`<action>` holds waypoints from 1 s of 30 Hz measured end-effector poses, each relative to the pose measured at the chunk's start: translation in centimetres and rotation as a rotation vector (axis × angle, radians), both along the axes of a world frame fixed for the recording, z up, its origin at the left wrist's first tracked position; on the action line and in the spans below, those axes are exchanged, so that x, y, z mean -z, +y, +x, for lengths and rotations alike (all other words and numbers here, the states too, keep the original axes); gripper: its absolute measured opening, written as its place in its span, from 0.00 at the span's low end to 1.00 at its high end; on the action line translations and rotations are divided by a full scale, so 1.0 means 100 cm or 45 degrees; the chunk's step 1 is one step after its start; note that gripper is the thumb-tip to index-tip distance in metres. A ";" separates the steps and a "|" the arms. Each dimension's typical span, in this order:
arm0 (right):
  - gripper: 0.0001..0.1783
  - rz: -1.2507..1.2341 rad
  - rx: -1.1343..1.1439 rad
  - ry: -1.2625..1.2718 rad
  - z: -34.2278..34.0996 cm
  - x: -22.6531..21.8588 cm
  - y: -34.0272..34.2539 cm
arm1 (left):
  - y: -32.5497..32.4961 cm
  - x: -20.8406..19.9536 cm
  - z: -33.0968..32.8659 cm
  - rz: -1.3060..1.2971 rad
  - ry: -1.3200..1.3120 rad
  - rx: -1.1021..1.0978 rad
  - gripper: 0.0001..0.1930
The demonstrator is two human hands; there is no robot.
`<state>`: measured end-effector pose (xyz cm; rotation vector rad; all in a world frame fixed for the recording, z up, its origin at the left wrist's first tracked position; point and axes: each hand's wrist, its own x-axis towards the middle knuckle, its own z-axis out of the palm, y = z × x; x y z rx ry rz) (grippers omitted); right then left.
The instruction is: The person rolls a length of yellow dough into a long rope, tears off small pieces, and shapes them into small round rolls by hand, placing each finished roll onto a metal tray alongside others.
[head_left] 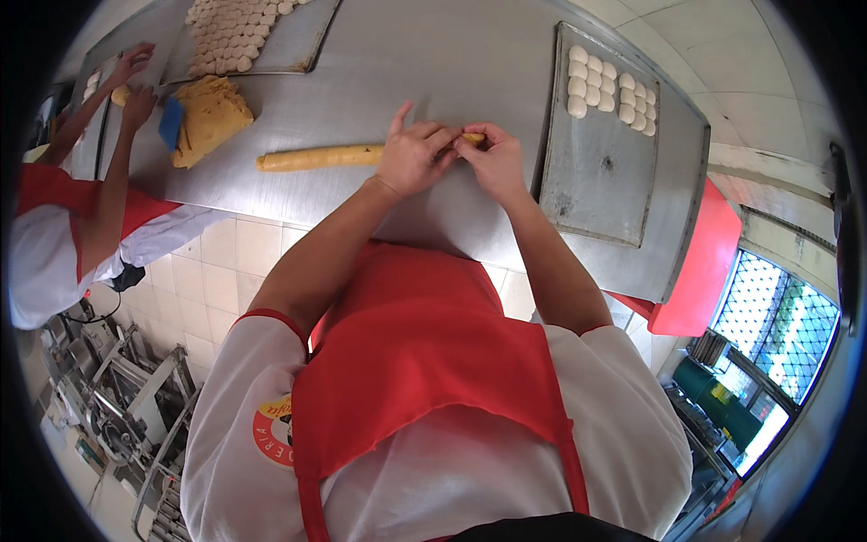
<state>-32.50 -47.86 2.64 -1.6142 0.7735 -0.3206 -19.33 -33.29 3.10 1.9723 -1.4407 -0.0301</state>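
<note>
A long roll of yellow dough (321, 158) lies across the steel table, its right part hidden under my left hand (414, 155). This hand curls over the roll, one finger raised, thumb and fingertips closed near its right end. Beside it, my right hand (495, 163) pinches the end of yellow dough (472, 138) between thumb and fingers. The fingertips of both hands almost meet there. Whether that end is still joined to the roll is hidden by my fingers.
Right of my hands is a metal tray (596, 176) with rows of pale dough balls (593, 79). Leftward lie a yellow dough mass (208, 117), a blue scraper (171, 123) and another tray (298, 45) of small dough pieces. A co-worker's hands (135, 86) handle dough at far left.
</note>
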 end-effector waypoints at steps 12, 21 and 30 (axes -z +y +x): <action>0.15 0.103 -0.141 -0.044 0.186 -0.086 0.023 | 0.012 -0.027 0.148 -0.276 1.290 -0.106 0.22; 0.17 -1.468 -0.315 0.183 0.449 -0.006 -0.060 | 0.112 -0.023 0.201 -0.218 1.866 -0.162 0.15; 0.24 0.086 -0.225 0.195 0.071 -0.079 0.030 | 0.150 -0.048 0.125 -0.033 2.140 -0.144 0.17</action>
